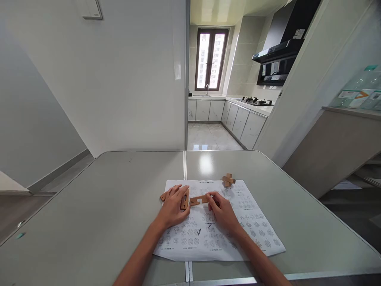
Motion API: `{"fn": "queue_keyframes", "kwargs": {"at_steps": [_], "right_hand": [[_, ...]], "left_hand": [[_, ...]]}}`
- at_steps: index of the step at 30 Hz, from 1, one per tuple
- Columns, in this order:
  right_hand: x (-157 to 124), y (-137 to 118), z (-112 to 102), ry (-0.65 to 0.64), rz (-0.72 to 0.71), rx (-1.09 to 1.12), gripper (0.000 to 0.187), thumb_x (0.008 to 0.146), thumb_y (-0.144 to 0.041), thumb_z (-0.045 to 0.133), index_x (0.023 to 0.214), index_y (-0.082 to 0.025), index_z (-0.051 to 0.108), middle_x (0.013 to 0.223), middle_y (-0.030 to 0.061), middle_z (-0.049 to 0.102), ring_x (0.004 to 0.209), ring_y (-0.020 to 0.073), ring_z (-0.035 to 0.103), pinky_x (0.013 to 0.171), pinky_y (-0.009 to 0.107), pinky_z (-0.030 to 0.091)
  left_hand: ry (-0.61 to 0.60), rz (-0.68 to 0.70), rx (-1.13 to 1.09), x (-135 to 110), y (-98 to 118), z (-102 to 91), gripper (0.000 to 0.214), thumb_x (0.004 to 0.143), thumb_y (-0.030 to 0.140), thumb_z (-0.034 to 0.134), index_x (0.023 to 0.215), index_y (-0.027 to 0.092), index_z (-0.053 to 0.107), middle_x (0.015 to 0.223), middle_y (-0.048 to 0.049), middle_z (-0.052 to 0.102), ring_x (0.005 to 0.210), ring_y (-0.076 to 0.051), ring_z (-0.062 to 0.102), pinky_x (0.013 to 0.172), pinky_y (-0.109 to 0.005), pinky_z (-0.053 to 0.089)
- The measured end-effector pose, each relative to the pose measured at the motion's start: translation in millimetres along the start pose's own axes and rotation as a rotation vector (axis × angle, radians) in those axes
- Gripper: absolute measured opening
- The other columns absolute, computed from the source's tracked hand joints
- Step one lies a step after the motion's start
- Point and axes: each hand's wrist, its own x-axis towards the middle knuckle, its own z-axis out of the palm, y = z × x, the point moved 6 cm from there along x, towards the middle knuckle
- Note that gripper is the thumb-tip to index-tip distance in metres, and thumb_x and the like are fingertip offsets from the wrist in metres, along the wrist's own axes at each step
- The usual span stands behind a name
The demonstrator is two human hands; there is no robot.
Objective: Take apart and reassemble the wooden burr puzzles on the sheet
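Note:
My left hand [174,208] curls over the left part of a printed sheet [193,248], its fingers and thumb around a slotted wooden puzzle piece [184,200]. The end of another wooden piece [162,196] sticks out on its far left; the rest is under the fingers. A flat wooden puzzle piece [195,201] with a notch in its edge is pinched by my right hand [220,208], and its left end lies close beside the slotted piece. Behind my right hand, a small cluster of interlocked wooden pieces [228,180] sits at the sheet's far edge.
The grey table [119,206] has a metal seam running down its middle. Beyond it, a doorway opens on a kitchen with a stove [256,101] and a window. Plastic bottles [357,89] stand on a ledge at right. A small green object [20,235] lies at far left.

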Motion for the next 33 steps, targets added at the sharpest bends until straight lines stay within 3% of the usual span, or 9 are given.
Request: {"fn": "queue_keyframes", "kwargs": {"at_steps": [4,8,11,14,19,24,33], "right_hand": [[0.8,6.0,2.1,-0.016,-0.020,-0.078,0.045,0.105,-0.054,0.047,0.122,-0.020,0.071,0.072,0.0015,0.067,0.065,0.0214,0.060,0.063,0.031,0.043],[0.9,9.4,5.5,-0.052,-0.062,-0.170,0.049,0.105,-0.050,0.047,0.137,-0.019,0.068,0.085,0.0048,0.074,0.073,0.0230,0.065,0.071,0.034,0.049],[-1.5,6.3,8.4,-0.088,-0.117,-0.228,0.048,0.105,-0.046,0.048,0.142,-0.022,0.065,0.103,0.0072,0.077,0.080,0.0233,0.067,0.076,0.035,0.052],[-4.1,2.1,11.4,-0.128,-0.167,-0.275,0.045,0.106,-0.042,0.047,0.145,-0.026,0.063,0.111,0.0071,0.076,0.086,0.0240,0.069,0.078,0.036,0.053],[-5.0,-2.2,14.3,-0.170,-0.216,-0.314,0.043,0.106,-0.040,0.047,0.143,-0.028,0.063,0.106,0.0060,0.075,0.077,0.0211,0.068,0.076,0.036,0.054],[-5.6,-4.8,11.9,-0.147,-0.210,-0.299,0.036,0.103,-0.039,0.052,0.133,-0.027,0.068,0.101,0.0033,0.075,0.067,0.0175,0.064,0.068,0.032,0.052],[-4.5,-5.8,7.6,-0.101,-0.144,-0.216,0.031,0.102,-0.039,0.052,0.122,-0.024,0.071,0.088,0.0021,0.073,0.063,0.0179,0.062,0.064,0.031,0.049]], "left_hand": [[0.037,-0.026,-0.016,0.2,-2.9,1.2,0.075,0.081,0.007,0.057,0.153,0.025,0.045,0.147,-0.0105,0.061,0.145,-0.032,0.049,0.123,-0.056,0.039],[0.089,-0.022,-0.048,0.7,-3.5,0.4,0.067,0.080,-0.002,0.048,0.142,0.025,0.053,0.138,-0.0079,0.066,0.137,-0.029,0.056,0.119,-0.053,0.044],[0.101,0.010,-0.086,1.5,3.9,-4.0,0.049,0.092,0.004,0.046,0.135,0.025,0.055,0.130,-0.0075,0.069,0.129,-0.027,0.061,0.115,-0.052,0.047],[0.053,0.044,-0.118,1.4,14.0,-6.4,0.032,0.104,0.021,0.050,0.134,0.026,0.056,0.130,-0.0074,0.069,0.126,-0.027,0.062,0.110,-0.050,0.050],[-0.022,0.115,-0.099,0.2,21.5,-3.1,0.034,0.098,0.035,0.067,0.130,0.028,0.060,0.131,-0.0069,0.069,0.130,-0.030,0.059,0.110,-0.050,0.049],[0.014,0.136,-0.055,1.6,17.8,0.2,0.019,0.093,0.028,0.072,0.111,0.027,0.066,0.121,-0.0055,0.072,0.119,-0.028,0.063,0.104,-0.047,0.052],[0.178,-0.062,0.120,0.6,-3.3,2.0,0.012,0.098,0.027,0.063,0.110,0.026,0.063,0.138,-0.0114,0.060,0.135,-0.033,0.052,0.110,-0.057,0.046]]}}
